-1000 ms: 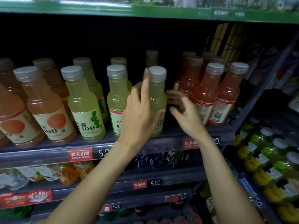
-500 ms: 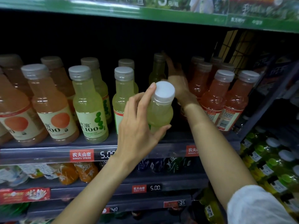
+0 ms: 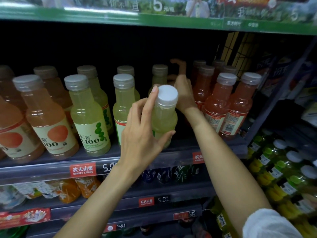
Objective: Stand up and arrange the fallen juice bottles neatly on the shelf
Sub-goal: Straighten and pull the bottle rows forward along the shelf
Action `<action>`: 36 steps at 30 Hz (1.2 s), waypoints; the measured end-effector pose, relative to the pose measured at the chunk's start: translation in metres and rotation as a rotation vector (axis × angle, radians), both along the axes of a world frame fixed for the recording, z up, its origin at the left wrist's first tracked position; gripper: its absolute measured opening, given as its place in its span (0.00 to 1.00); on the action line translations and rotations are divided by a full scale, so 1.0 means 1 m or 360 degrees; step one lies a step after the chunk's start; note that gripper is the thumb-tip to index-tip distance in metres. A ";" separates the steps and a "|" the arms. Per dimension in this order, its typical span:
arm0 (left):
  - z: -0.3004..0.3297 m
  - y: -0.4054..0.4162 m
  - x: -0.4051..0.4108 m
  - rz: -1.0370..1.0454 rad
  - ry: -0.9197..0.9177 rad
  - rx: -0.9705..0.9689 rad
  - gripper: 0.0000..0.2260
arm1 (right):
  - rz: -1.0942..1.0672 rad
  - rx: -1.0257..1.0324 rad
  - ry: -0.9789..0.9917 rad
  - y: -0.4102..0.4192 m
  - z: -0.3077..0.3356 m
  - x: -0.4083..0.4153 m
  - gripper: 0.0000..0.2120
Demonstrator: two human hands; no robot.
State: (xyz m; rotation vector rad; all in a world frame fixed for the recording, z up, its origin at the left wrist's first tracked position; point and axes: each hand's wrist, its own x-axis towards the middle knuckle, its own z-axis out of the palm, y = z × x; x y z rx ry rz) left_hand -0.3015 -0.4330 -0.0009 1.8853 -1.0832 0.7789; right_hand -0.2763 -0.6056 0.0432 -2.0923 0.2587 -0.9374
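Pale-green juice bottle [image 3: 163,117] gripped by left hand [image 3: 142,134] above "NONGFU SPRING" tag [image 3: 82,169]; right hand [image 3: 183,93] fingers' grip unclear.

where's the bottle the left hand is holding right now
In the head view it is centre frame: the yellow-green bottle, gripped by the left hand, at the shelf's front edge, right of the other yellow-green bottles.

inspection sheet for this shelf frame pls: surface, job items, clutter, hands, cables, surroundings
Surface: shelf with price rail.
Job's things: yellow-green bottle tilted at shelf front; orange, yellow-green and red bottles stand in rows.
Clutter: nothing seen.
Grippers: left hand grips the tilted bottle; right hand reaches deep between rows, its grip hidden.
Cables: nothing seen.
Surroundings: green banner above, lower shelves with drinks, side rack of bottles.
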 end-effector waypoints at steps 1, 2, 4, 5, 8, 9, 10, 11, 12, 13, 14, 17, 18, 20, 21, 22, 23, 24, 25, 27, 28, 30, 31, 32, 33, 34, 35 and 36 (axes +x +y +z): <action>0.001 -0.001 0.000 0.0010 0.0003 0.0023 0.47 | 0.0023 0.0008 0.0023 0.002 0.002 -0.002 0.39; 0.002 -0.002 0.000 0.0021 0.0009 0.0047 0.47 | 0.0033 -0.0006 0.0050 0.003 0.004 -0.004 0.38; 0.003 -0.005 -0.001 0.0034 0.0027 0.0085 0.48 | 0.0056 0.0032 0.0105 0.002 0.004 -0.005 0.30; 0.004 -0.006 -0.001 0.0037 0.0038 0.0102 0.48 | 0.0088 0.0108 0.0129 0.000 0.002 -0.005 0.25; 0.008 -0.010 0.003 0.0045 0.0094 0.0147 0.49 | 0.0264 0.0334 0.0208 -0.007 -0.011 -0.002 0.21; 0.009 -0.011 0.005 0.0057 0.0113 0.0164 0.49 | 0.0320 0.0385 0.0240 -0.009 -0.016 -0.001 0.21; 0.010 -0.013 0.006 0.0077 0.0128 0.0184 0.49 | 0.0359 0.0437 0.0261 -0.010 -0.020 -0.001 0.20; 0.011 -0.014 0.007 0.0102 0.0139 0.0200 0.49 | 0.0388 0.0486 0.0262 -0.009 -0.023 -0.001 0.20; 0.012 -0.015 0.008 0.0123 0.0146 0.0216 0.49 | 0.0397 0.0530 0.0238 -0.009 -0.025 -0.001 0.19; 0.012 -0.016 0.008 0.0136 0.0149 0.0231 0.48 | 0.0396 0.0558 0.0198 -0.009 -0.027 -0.001 0.19; 0.013 -0.017 0.008 0.0141 0.0148 0.0241 0.47 | 0.0385 0.0568 0.0162 -0.010 -0.028 -0.001 0.19; 0.011 -0.019 0.007 0.0163 0.0107 0.0263 0.44 | 0.0353 0.0589 0.0139 -0.014 -0.029 0.000 0.17; 0.010 -0.019 0.007 0.0165 0.0093 0.0267 0.43 | 0.0351 0.0598 0.0150 -0.015 -0.029 0.001 0.17; 0.005 -0.020 0.006 0.0154 0.0070 0.0281 0.41 | 0.0352 0.0619 0.0162 -0.015 -0.030 0.002 0.16; 0.001 -0.020 0.005 0.0154 0.0058 0.0297 0.41 | 0.0345 0.0625 0.0163 -0.014 -0.031 0.003 0.16; -0.002 -0.020 0.005 0.0160 0.0044 0.0313 0.41 | 0.0333 0.0621 0.0155 -0.013 -0.031 0.003 0.15; -0.006 -0.020 0.004 0.0166 0.0034 0.0328 0.41 | 0.0316 0.0610 0.0146 -0.013 -0.032 0.003 0.15; -0.009 -0.020 0.003 0.0166 0.0025 0.0335 0.40 | 0.0303 0.0597 0.0135 -0.013 -0.032 0.003 0.14; -0.010 -0.020 0.003 0.0163 0.0019 0.0339 0.40 | 0.0297 0.0582 0.0130 -0.012 -0.032 0.002 0.13; -0.011 -0.020 0.001 0.0157 0.0022 0.0347 0.40 | 0.0297 0.0567 0.0127 -0.012 -0.032 0.001 0.13; -0.011 -0.020 0.001 0.0157 0.0026 0.0354 0.40 | 0.0298 0.0569 0.0126 -0.012 -0.032 0.000 0.14; -0.010 -0.020 0.001 0.0152 0.0035 0.0360 0.40 | 0.0297 0.0588 0.0132 -0.011 -0.031 -0.001 0.15; -0.010 -0.020 0.001 0.0147 0.0039 0.0362 0.40 | 0.0297 0.0596 0.0133 -0.010 -0.031 -0.001 0.15; -0.010 -0.020 0.001 0.0143 0.0042 0.0363 0.41 | 0.0299 0.0604 0.0129 -0.009 -0.030 -0.002 0.16; -0.011 -0.020 0.001 0.0142 0.0045 0.0363 0.41 | 0.0298 0.0608 0.0124 -0.008 -0.029 -0.003 0.16; -0.011 -0.021 0.002 0.0141 0.0048 0.0361 0.41 | 0.0302 0.0615 0.0115 -0.007 -0.029 -0.004 0.15; -0.011 -0.021 0.002 0.0139 0.0054 0.0359 0.41 | 0.0305 0.0626 0.0111 -0.006 -0.029 -0.004 0.14; -0.011 -0.021 0.002 0.0137 0.0055 0.0362 0.41 | 0.0308 0.0641 0.0110 -0.006 -0.029 -0.005 0.13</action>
